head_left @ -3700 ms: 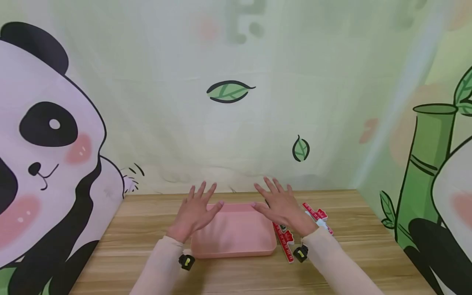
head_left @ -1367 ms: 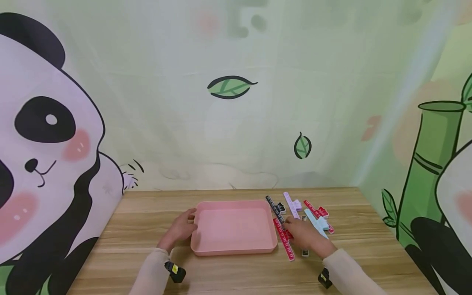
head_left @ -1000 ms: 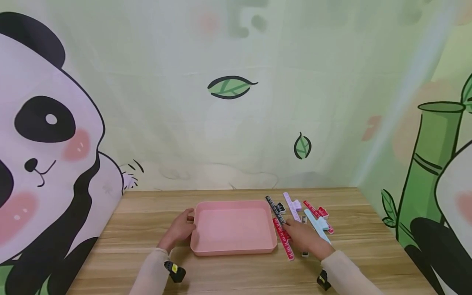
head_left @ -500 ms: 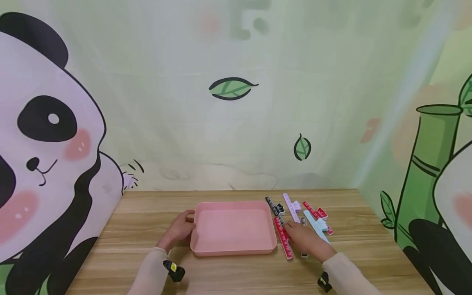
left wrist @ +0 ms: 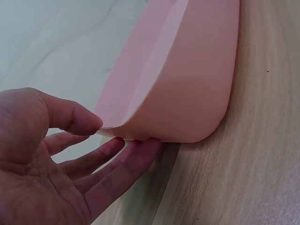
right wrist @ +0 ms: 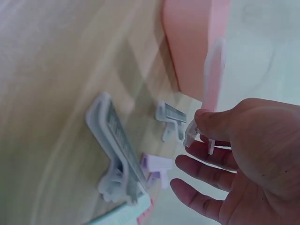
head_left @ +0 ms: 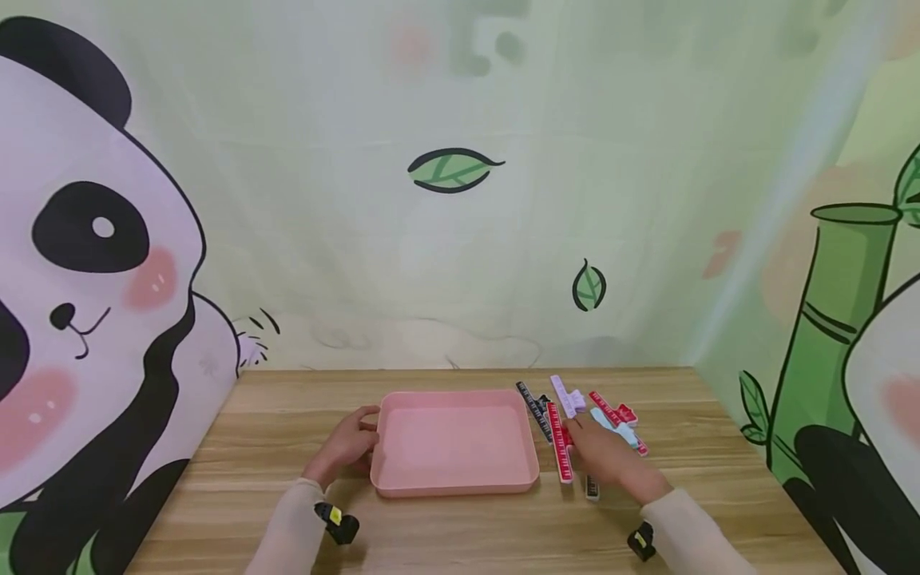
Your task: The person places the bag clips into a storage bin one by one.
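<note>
While pinching red clip (head_left: 559,447) between thumb and fingers of right hand (head_left: 604,453), just right of pink tray (head_left: 456,443), best to hold firm, pass clear of black clip (head_left: 533,409) beside tray's right wall, and steady tray with left hand (head_left: 346,443) clamped on left end.

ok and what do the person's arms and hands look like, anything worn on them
The left hand and right hand are bare, without gloves. Plain, pale beige long sleeves cover the forearms. At each wrist sits a small, blocky black device with a yellow patch.
</note>
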A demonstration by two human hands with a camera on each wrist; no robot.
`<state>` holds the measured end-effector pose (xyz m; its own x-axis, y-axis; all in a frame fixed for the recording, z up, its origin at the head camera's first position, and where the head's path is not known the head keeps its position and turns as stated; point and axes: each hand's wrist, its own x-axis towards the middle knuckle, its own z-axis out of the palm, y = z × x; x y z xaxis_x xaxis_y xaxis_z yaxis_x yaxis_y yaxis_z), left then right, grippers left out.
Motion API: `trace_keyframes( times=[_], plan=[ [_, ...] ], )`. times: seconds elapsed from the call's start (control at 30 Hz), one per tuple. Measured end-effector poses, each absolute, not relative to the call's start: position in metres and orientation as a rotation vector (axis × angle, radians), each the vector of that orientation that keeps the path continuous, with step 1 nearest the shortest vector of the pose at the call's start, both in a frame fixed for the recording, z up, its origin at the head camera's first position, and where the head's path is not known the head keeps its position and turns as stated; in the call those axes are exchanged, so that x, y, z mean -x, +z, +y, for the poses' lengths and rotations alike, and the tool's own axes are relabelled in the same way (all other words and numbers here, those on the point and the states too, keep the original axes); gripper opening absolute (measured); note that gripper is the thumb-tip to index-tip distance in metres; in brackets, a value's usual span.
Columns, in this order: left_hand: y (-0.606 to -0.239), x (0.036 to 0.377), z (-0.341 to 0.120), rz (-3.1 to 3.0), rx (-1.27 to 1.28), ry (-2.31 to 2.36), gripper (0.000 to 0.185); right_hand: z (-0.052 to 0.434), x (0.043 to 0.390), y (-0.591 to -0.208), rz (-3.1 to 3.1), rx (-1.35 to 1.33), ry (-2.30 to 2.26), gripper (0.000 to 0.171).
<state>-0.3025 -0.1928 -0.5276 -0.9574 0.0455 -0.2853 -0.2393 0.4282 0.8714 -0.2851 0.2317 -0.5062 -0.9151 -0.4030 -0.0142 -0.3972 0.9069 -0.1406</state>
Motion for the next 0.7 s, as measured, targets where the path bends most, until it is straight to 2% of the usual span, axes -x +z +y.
trace_keyframes(
  times=[0.27,0.7],
  plan=[
    [-0.527,0.303,-0.193,2.411,0.181,1.560,0.063,0.231,0.286,-0.485,3.091,0.789,-0.150,0.038],
    [-0.526,0.304,-0.192,2.384,0.197,1.557,0.065,0.212,0.292,-0.466,3.082,0.819,-0.142,0.044]
  ],
)
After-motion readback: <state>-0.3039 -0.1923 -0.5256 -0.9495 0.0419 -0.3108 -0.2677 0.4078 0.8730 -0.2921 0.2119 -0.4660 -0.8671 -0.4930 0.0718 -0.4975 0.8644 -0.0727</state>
